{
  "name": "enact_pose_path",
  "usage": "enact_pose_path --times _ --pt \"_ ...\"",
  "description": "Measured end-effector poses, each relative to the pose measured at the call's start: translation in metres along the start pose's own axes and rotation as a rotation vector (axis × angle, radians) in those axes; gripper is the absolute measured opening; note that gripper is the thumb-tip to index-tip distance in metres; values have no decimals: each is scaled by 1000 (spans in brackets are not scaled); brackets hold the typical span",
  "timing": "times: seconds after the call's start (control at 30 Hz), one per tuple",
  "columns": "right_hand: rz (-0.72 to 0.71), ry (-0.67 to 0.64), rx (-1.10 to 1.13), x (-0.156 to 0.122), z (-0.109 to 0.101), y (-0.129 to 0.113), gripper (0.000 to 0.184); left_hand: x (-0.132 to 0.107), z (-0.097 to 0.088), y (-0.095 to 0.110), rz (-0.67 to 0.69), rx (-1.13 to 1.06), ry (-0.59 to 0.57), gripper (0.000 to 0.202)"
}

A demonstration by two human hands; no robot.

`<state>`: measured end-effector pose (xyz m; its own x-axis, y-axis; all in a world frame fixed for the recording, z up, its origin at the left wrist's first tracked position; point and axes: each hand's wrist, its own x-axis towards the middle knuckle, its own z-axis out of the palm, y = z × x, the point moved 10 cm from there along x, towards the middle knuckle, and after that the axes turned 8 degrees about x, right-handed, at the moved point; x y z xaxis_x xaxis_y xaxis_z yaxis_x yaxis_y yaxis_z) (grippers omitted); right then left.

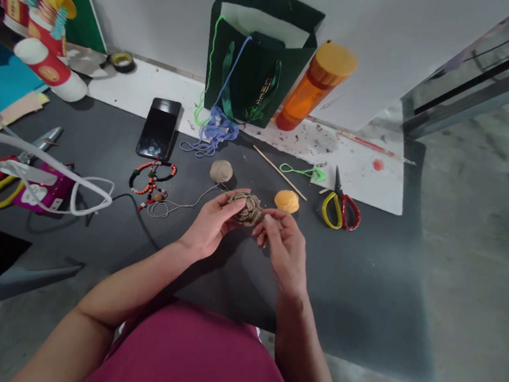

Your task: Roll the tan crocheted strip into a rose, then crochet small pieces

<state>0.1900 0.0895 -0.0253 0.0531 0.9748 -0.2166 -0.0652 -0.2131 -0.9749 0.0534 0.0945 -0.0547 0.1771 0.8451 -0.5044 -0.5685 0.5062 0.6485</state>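
My left hand (212,223) curls round a brown knotted twine ball (247,207) and holds it above the dark mat (362,285). Close against the ball's right side, my right hand (282,242) has its fingers pinched together; what they pinch is too small to make out. A thin twine strand (181,205) trails left from the ball, past a small spool of twine (221,171) that lies just beyond my hands. An orange round piece (286,201) rests on the mat just right of the ball.
Red and yellow scissors (341,208), a wooden stick (278,172) and green yarn (304,172) lie to the right. A black phone (159,128), a beaded ornament (152,180), a green bag (259,53) and an orange bottle (316,86) stand behind. White cables (49,171) and tools crowd the left.
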Motion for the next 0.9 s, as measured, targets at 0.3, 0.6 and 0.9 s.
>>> enact_pose_path --times 0.3,0.6,0.9 --pt "-15 86 69 3 -5 5 27 -2 7 -4 7 38 -61 30" --pt "-18 -24 84 8 -6 -1 32 -2 5 3 -1 84 -80 31" --pt "-35 17 108 20 -10 0 33 0 8 0 -31 165 -127 32"
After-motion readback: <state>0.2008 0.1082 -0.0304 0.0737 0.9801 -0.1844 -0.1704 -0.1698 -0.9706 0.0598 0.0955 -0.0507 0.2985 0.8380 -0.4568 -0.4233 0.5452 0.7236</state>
